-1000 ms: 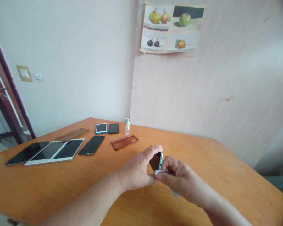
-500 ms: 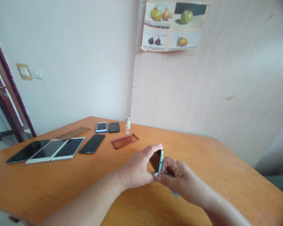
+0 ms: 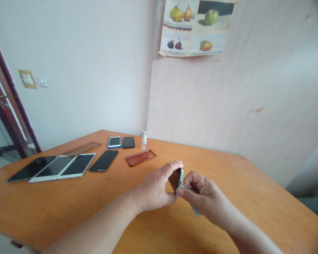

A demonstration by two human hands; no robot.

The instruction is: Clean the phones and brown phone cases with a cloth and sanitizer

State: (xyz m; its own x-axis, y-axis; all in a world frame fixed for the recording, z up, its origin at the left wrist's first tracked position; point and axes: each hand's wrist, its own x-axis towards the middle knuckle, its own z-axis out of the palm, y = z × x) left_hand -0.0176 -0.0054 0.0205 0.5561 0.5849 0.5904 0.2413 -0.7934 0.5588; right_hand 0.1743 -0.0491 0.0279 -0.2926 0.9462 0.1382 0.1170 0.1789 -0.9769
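Note:
My left hand [image 3: 159, 185] grips a smartphone [image 3: 175, 179] by its long edges, fingers on top and thumb below. The phone is tilted on its side above the table, its teal end with the charging port turned toward my right hand [image 3: 201, 192]. Pinched between my right thumb and fingers is a thin greyish-white cloth [image 3: 184, 189], pressed against the lower part of that end. A corner of the cloth hangs below my right palm. My left fingers cover most of the phone's far part.
On the wooden table [image 3: 228, 211], a reddish phone case [image 3: 141, 157] lies beyond my left hand, with a pump bottle [image 3: 144, 140] behind it. Farther left are a black phone [image 3: 104, 161], several other phones and tablets [image 3: 76, 165], and a clear brownish case [image 3: 82, 148].
My right hand has slid the cloth slightly upward along the phone's end, and more of the cloth shows at the thumb. My left hand keeps its hold.

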